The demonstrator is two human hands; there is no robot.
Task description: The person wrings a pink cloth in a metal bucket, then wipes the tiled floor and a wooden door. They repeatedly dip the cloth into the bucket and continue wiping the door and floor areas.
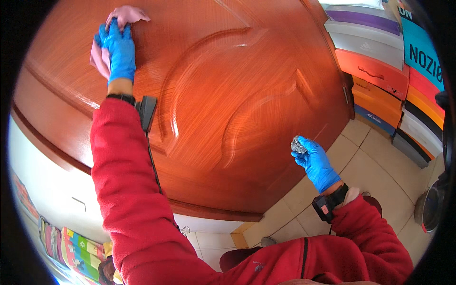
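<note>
A reddish-brown wooden panelled door with curved mouldings fills the middle of the view. High on its left part, my left hand, in a blue glove, presses a pink cloth against the surface. Parts of the cloth stick out beyond the fingertips and beside the palm. My right hand, also gloved in blue, holds a grey metal scouring pad between thumb and fingers. It hangs in front of the door's lower right part, and I cannot tell whether the pad touches the wood.
Stacked shoe boxes stand right of the door. A bucket sits on the tiled floor at the far right. White wall and folded colourful textiles lie to the left. A cable runs along my left sleeve.
</note>
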